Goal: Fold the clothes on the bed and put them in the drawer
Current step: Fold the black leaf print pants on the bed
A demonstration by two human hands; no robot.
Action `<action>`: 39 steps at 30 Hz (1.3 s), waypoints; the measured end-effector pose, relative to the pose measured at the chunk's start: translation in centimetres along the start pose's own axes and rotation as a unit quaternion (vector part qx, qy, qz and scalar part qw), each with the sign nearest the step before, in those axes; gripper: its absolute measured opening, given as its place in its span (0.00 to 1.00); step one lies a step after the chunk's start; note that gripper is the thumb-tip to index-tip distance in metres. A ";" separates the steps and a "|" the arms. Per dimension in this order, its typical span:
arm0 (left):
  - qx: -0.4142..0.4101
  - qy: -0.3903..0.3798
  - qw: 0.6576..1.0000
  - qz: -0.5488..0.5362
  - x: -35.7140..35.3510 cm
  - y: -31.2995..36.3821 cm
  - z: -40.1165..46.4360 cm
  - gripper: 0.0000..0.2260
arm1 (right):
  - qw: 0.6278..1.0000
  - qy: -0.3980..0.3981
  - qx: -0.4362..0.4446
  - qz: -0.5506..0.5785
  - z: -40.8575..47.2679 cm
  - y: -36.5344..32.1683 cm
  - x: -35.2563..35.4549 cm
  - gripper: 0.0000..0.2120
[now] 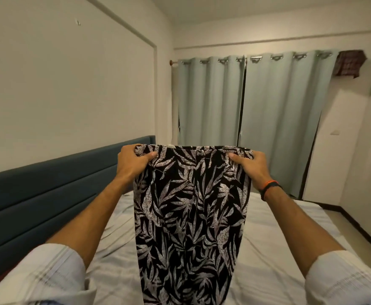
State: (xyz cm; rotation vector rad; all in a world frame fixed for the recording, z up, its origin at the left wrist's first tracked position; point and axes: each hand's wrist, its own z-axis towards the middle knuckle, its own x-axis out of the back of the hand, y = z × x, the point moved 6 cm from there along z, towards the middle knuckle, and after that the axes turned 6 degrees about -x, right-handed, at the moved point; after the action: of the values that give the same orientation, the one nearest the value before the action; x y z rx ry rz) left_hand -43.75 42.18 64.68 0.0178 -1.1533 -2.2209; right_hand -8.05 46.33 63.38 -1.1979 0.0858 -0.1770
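While held up, garment (191, 216) hangs below; left hand (131, 161) | right hand (249, 167)

black garment with pale leaf print (191, 216), upright and spread, hanging lengthwise above the bed (268, 249)

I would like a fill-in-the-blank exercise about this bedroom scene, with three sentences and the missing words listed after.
1. The left hand and the right hand grip the top edge of the leaf-print garment, so it is held by ____ hands.
2. The garment hangs in the air above the white ____.
3. The curtains behind the garment are drawn ____.

Missing words: both; bed; closed
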 end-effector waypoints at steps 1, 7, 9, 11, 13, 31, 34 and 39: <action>-0.009 0.001 1.000 0.003 0.1 0.7 0.5 0.14 | 1.000 -0.003 0.010 0.003 0.2 -1.0 0.0 0.04; -0.059 -0.013 0.998 0.012 0.3 5.4 3.8 0.14 | 0.998 0.009 0.069 -0.011 2.1 -7.0 1.0 0.03; -0.060 -0.028 0.998 0.016 0.2 5.5 4.1 0.11 | 0.998 -0.004 0.068 -0.012 1.9 -7.3 1.2 0.02; -0.054 -0.040 0.998 0.015 -0.1 5.3 3.8 0.12 | 0.998 -0.018 0.063 -0.015 1.5 -7.0 1.2 0.02; -0.051 -0.049 0.997 0.018 -0.6 5.0 3.2 0.15 | 0.999 -0.025 0.048 -0.004 1.1 -6.2 1.2 0.02; 0.140 -0.060 0.985 0.079 -3.4 1.2 1.2 0.14 | 0.936 0.077 -0.062 -0.338 2.0 -1.6 -1.3 0.15; 0.114 -0.057 0.989 0.079 -6.2 3.2 -0.8 0.12 | 0.933 0.040 -0.023 -0.356 0.3 -2.4 -5.4 0.11; 0.097 -0.087 0.991 0.017 -9.7 4.8 -2.7 0.12 | 0.940 -0.020 -0.013 -0.340 -0.7 -2.4 -9.4 0.16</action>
State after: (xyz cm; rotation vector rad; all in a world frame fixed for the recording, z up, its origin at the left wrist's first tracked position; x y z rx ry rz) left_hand -32.68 43.34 64.06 -0.1173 -1.4516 -2.1052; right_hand -17.66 46.60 65.11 -1.2195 -0.3711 -0.7595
